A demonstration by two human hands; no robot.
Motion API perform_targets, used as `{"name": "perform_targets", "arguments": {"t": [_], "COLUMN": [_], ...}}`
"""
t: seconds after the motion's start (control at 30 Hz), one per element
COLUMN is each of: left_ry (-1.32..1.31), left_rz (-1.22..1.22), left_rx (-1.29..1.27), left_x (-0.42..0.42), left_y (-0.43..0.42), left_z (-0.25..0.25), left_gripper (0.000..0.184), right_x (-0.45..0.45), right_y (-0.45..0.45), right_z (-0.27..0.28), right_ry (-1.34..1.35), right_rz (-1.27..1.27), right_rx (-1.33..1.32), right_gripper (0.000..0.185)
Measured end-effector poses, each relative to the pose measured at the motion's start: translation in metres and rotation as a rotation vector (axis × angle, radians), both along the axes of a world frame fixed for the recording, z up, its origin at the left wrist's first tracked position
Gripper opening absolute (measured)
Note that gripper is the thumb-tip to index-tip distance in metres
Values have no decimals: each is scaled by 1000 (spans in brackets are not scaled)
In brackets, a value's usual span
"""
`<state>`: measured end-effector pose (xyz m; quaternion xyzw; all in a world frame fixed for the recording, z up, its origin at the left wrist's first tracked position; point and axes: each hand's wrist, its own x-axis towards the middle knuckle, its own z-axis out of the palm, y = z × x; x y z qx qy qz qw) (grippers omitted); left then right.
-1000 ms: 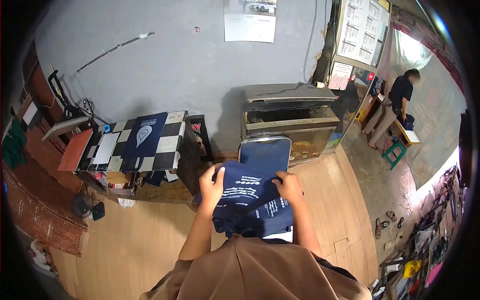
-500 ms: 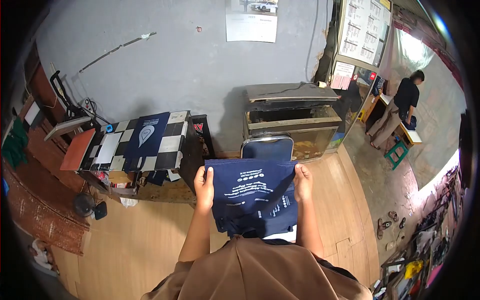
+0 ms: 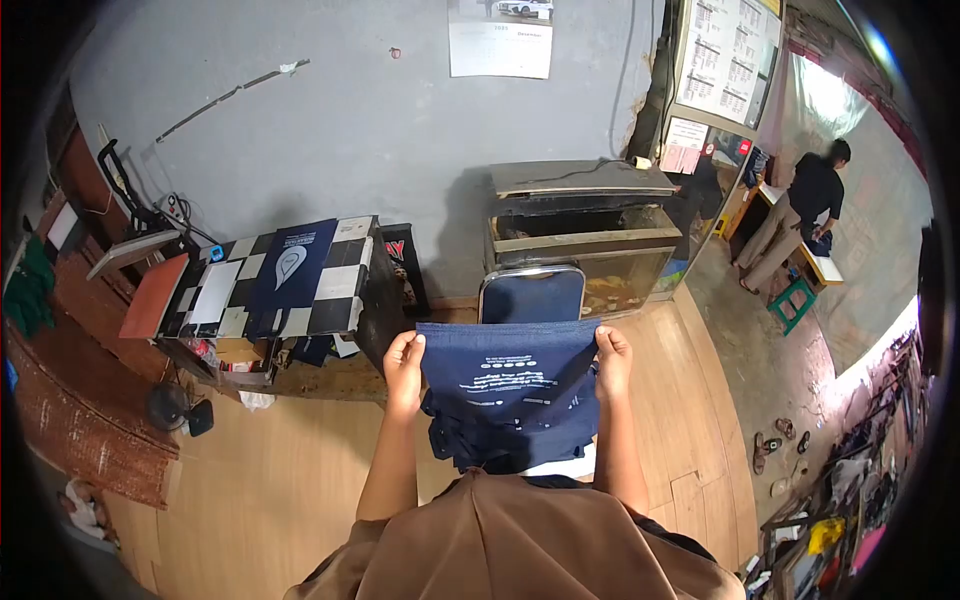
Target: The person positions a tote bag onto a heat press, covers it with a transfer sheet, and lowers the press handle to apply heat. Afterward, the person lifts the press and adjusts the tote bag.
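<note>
A navy cloth tote bag (image 3: pixel 508 352) with white printed lettering is stretched between both hands by its top corners. My left hand (image 3: pixel 404 372) pinches the left corner, thumb on the near side. At the opposite corner, my right hand (image 3: pixel 614 362) grips the cloth the same way. The print appears upside down to me. Beneath and close to the bag lies more folded navy cloth (image 3: pixel 515 450), partly hidden, with a bit of white (image 3: pixel 575 466) under it. Another navy tote bag (image 3: pixel 300 262), printed with a white pin shape, lies on the checkered table.
A blue-backed chair (image 3: pixel 532 296) stands just beyond the bag, before a glass tank (image 3: pixel 625 275). The checkered table (image 3: pixel 345 285) is at the left, a small fan (image 3: pixel 167 405) below it. At far right, a person (image 3: pixel 812 200) leans over a table near a green stool (image 3: pixel 793 306).
The held bag looks flatter and tauter, its lower print now partly folded out of sight. Both hands still hold its corners. The view has shifted slightly, and the person at right has bent a little more.
</note>
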<state>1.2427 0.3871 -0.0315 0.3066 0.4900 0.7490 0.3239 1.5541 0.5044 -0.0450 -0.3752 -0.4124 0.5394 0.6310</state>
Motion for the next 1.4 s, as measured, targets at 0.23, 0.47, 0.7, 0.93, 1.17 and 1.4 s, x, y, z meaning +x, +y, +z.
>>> {"name": "perform_targets", "arguments": {"t": [0.23, 0.47, 0.7, 0.93, 1.17, 1.4], "left_ry": [12, 2, 1125, 1079, 835, 608], "left_rz": [28, 109, 47, -322, -32, 120], "left_rx": [-21, -98, 69, 19, -64, -2], "left_x": [0, -2, 48, 74, 62, 26], "left_y": [-2, -5, -8, 2, -8, -19], "left_z": [-10, -12, 64, 61, 66, 74], "left_gripper": [12, 16, 43, 27, 17, 17], "right_x": [2, -9, -47, -66, -48, -36], "right_y": [-7, -14, -47, -65, -61, -54], "right_z": [5, 13, 48, 68, 53, 61], "right_ry": [-32, -17, -224, -458, -807, -1059], "right_rz": [19, 92, 294, 424, 355, 403], "right_rx": [7, 66, 139, 519, 368, 238], "right_gripper": [13, 12, 11, 10, 17, 19]}}
